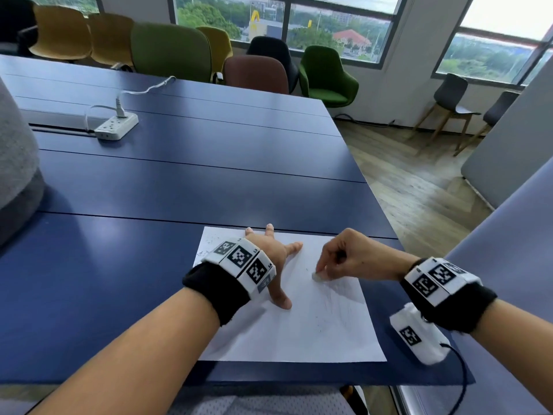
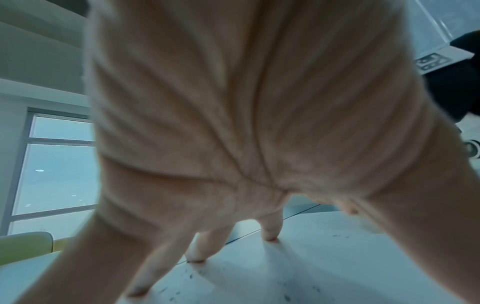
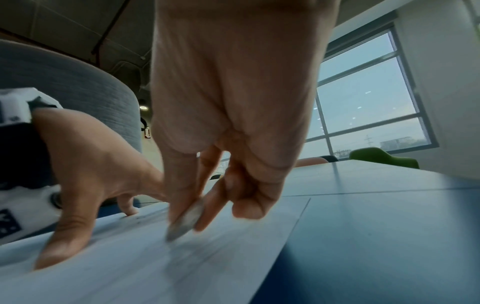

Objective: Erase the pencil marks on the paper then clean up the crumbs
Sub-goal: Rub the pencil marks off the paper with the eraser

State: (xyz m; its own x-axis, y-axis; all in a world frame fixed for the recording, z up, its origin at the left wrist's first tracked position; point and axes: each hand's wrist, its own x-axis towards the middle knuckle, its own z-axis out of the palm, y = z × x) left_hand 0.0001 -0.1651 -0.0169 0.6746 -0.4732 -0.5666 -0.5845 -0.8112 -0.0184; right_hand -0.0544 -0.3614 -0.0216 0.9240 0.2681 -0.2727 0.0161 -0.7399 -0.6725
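A white sheet of paper (image 1: 314, 330) lies on the blue table (image 1: 149, 235) near its front right corner. Faint pencil marks (image 1: 335, 298) show on its right half, and dark crumbs (image 1: 209, 247) dot its far left corner. My left hand (image 1: 275, 259) is spread flat, fingertips pressing the paper's left part (image 2: 270, 236). My right hand (image 1: 338, 259) pinches a small white eraser (image 1: 317, 276) between thumb and fingers and holds it down on the sheet. In the right wrist view the eraser (image 3: 185, 222) tip touches the paper (image 3: 182, 271); crumbs (image 2: 182, 288) lie by my left fingers.
A white power strip (image 1: 116, 127) with a plugged cable sits far back on the left. A grey padded shape (image 1: 15, 163) stands at the table's left edge. Several chairs (image 1: 170, 52) line the far side. The table's right edge (image 1: 380, 211) drops to wooden floor.
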